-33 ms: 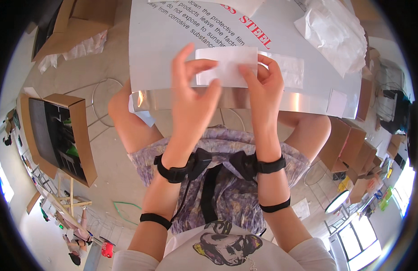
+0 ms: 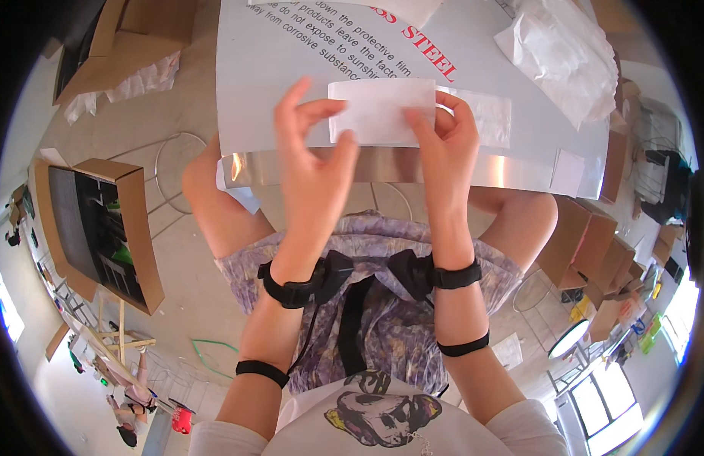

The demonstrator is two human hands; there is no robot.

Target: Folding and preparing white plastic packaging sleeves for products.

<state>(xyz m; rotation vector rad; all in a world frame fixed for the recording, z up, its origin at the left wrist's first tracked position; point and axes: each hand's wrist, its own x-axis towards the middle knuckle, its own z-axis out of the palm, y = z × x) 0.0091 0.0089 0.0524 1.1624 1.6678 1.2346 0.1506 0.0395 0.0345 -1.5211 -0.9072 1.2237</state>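
A small white rectangular slip of paper (image 2: 381,112) is held just above the grey film-covered tabletop. Along its right edge, the thumb and fingers of my right hand (image 2: 449,140) pinch it. My left hand (image 2: 314,163) hovers by the slip's left end, fingers spread and a little blurred, with nothing in it. A clear, flat plastic sleeve (image 2: 490,121) lies on the table, partly behind my right hand. The tabletop (image 2: 268,106) carries a printed protective film, and a bare shiny metal strip (image 2: 367,163) runs along its near edge.
Crumpled white wrapping (image 2: 561,64) lies at the table's far right. A pale square slip (image 2: 567,173) sits at the near right corner. An open cardboard box (image 2: 101,235) stands to the left, more boxes (image 2: 583,239) to the right. Another person (image 2: 131,414) is at the lower left.
My left hand has shifted slightly left, its fingers drawing back from the middle of the slip toward its left end. My right hand still pinches the slip, almost unmoved.
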